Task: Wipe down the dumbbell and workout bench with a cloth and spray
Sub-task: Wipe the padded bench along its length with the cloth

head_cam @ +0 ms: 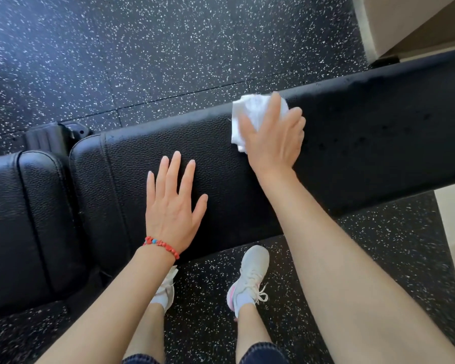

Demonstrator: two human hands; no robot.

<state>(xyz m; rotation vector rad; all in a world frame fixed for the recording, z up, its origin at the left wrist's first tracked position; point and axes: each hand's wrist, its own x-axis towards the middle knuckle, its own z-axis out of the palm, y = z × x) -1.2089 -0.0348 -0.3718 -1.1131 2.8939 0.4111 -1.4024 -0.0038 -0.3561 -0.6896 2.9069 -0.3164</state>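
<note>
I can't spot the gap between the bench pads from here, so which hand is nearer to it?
Left. The left hand lies flat on the bench, a little to the right of the gap between the pads. The right hand presses the white cloth farther along, away from the gap.

Black padded bench (352, 132), running left to right across a dark speckled floor (168, 48). Pebbled vinyl, split by a gap into a short pad at left and a long pad at right. Left hand (172, 206) flat on the long pad, fingers spread. Right hand (273, 135) pressing a crumpled white cloth (250, 111) at the far edge. Possibly damp spots further right, blurred. Two pale shoes (250, 277) on the floor just beside the near edge.
</note>
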